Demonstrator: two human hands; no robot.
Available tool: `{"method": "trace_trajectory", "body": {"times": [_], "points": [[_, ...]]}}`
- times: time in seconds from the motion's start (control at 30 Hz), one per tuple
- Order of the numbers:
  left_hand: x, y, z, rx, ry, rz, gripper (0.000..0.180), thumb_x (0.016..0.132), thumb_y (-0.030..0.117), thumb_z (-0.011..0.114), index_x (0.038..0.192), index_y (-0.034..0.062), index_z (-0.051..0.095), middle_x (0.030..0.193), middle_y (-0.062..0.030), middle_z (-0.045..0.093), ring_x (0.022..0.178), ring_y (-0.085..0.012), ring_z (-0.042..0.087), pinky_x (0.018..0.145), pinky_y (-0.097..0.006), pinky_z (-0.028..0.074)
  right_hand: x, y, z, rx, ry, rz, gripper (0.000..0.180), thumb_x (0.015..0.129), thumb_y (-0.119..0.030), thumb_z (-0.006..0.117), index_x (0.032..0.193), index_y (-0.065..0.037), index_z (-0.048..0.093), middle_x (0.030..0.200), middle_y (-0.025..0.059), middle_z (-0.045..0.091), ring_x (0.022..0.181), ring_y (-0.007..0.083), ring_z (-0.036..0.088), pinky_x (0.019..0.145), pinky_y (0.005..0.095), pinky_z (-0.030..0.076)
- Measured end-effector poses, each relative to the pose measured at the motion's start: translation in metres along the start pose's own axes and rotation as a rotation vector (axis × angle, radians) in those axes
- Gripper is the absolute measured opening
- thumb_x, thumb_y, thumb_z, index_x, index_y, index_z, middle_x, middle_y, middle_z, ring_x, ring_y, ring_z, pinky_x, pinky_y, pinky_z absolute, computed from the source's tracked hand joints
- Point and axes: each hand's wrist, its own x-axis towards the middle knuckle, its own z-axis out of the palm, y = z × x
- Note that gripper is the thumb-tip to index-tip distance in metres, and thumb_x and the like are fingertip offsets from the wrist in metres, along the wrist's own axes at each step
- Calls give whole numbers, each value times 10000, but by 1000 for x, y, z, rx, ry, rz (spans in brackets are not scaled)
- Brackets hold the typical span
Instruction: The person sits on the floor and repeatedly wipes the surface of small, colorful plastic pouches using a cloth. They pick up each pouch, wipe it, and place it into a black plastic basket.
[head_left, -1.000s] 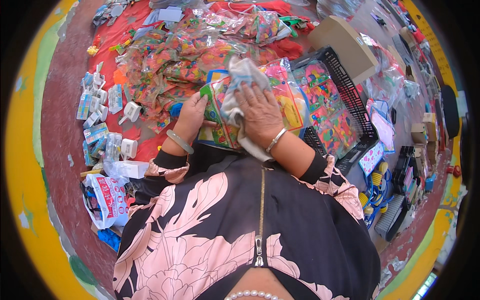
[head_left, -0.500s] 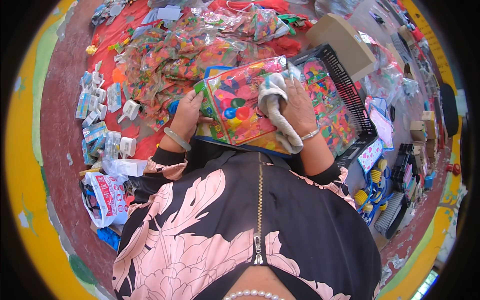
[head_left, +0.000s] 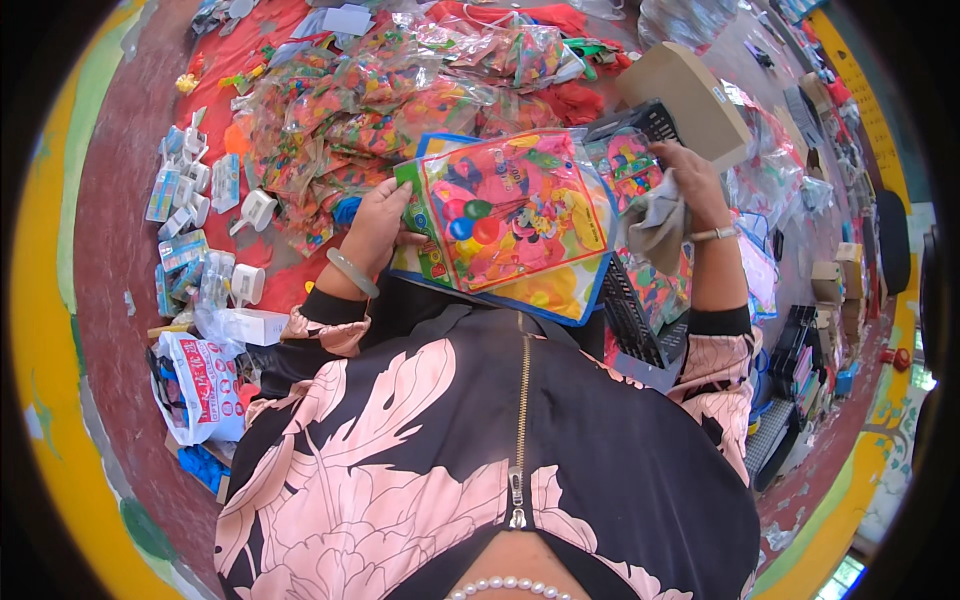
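Observation:
My left hand [head_left: 378,230] is closed on the left edge of a clear, flat packet of balloons [head_left: 515,210] with bright printing. The packet lies over my lap, on top of a blue-edged yellow sheet or packet [head_left: 545,300]. To the right, my right hand [head_left: 695,185] holds a crumpled grey-white cloth [head_left: 658,228]. Its fingers are curled beside the far wall of a black plastic crate [head_left: 628,310]; whether they also grip the crate, I cannot tell. More balloon packets [head_left: 668,290] lie inside the crate, partly hidden by the cloth and my forearm.
A heap of balloon packets [head_left: 350,120] spreads over red sheeting ahead. A beige cardboard box [head_left: 690,95] stands behind the crate. White plastic gadgets [head_left: 255,212] and a printed carrier bag [head_left: 205,385] lie at left. Small boxes [head_left: 828,280] and black items line the right side.
My right hand has moved right with the cloth, off the balloon packet and over the crate. The crate has shifted left and turned somewhat. My left hand keeps its hold.

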Motion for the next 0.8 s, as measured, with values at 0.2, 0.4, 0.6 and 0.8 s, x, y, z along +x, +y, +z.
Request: {"method": "trace_trajectory", "body": {"times": [0.2,0.4,0.6,0.8], "points": [[-1,3,1,6,-17,15,268,971,216,457,1193,75,505,984,-11,649,741,-97,661,515,-243,564,50,-29,68,-171,-384,-21,379,839,-181,677,1184,-35,617,1049,66,645,924,103,562,836,262,455],[-8,8,3,-4,-7,11,273,974,230,455,1189,73,513,957,-5,645,695,-88,652,516,-244,565,57,-39,66,51,-420,73,197,820,-100,678,968,29,695,860,47,680,804,102,602,741,229,473],[-37,54,14,60,-156,179,256,973,192,462,1171,51,545,941,-31,638,744,-115,656,563,-269,579,13,-85,16,201,-393,24,165,838,-70,632,944,42,691,854,65,689,770,107,624,706,232,493],[-52,111,30,677,-81,979,200,930,99,496,1065,15,617,980,-80,653,841,-168,644,724,-301,536,-46,-146,-22,-81,-23,-312,157,817,-13,615,947,2,701,851,65,688,762,107,628,695,236,499]]}}
